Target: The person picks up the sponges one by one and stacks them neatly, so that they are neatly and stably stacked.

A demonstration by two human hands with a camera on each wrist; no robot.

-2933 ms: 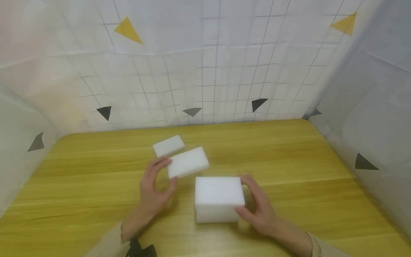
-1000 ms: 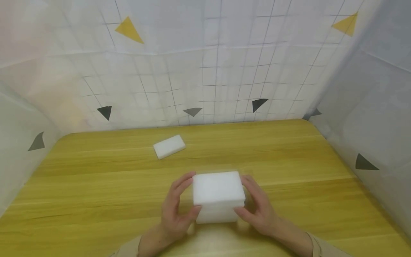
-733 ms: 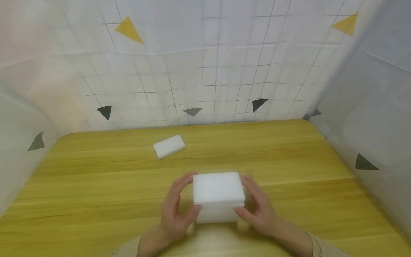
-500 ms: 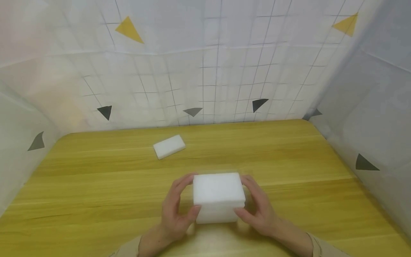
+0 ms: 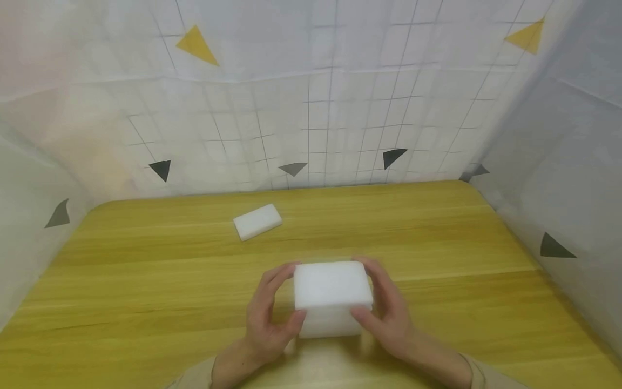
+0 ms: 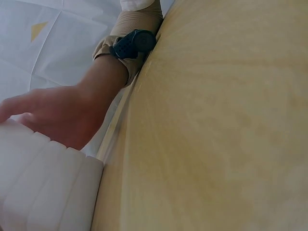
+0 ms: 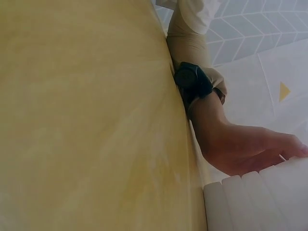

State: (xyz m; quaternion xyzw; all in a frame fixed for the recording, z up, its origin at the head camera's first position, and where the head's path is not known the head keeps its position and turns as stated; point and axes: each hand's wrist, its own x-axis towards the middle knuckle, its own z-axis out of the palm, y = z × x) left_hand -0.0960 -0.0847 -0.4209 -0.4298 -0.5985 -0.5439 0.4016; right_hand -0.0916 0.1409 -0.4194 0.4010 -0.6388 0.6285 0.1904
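Observation:
A stack of white sponges (image 5: 332,283) stands on the table near its front, its long side facing me. Several flat layers show in the stack's end (image 6: 53,178) in the left wrist view. My left hand (image 5: 269,319) holds the left end, fingers at the back corner and thumb on the front face. Around the right end, my right hand (image 5: 391,316) grips in the same way, its thumb farther in on the front. Each wrist view shows the opposite hand: the right hand (image 6: 62,110) in the left one, the left hand (image 7: 245,144) in the right one.
A single white sponge (image 5: 257,222) lies flat and slanted behind the stack, left of centre. The wooden table (image 5: 146,281) ends at a white sheet (image 5: 272,108) with grid lines and triangles. Dark devices, such as this wrist camera (image 7: 190,79), sit on both wrists.
My left hand carried a loose sponge to the right and set it on the stack, then stayed there. Lately my right hand shifted slightly inward, and the top sponge's right end lines up more closely.

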